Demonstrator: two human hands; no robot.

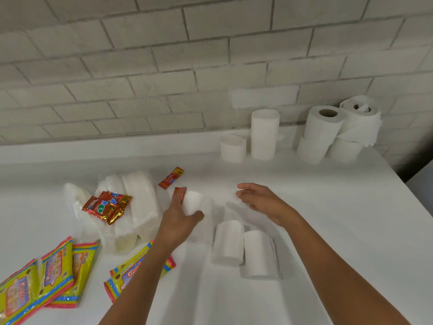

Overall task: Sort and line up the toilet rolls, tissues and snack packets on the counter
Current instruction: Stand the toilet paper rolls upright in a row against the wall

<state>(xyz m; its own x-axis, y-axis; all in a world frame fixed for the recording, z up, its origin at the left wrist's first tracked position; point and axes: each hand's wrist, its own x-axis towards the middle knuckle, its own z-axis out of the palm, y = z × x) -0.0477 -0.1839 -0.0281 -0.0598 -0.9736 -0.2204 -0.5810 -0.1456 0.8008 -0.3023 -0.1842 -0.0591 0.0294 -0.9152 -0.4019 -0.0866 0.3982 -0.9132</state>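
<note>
My left hand grips a white toilet roll just above the white counter. To its right, my right hand hovers with relaxed fingers and holds nothing. Two more rolls stand just below my hands. Red snack packets lie on a heap of white tissue packs, and two other red packets lie nearby. Yellow tissue packets lie at the lower left.
By the brick wall at the back stand a short roll and a tall one. Farther right, several larger rolls are stacked. The counter's right edge drops off to a dark gap.
</note>
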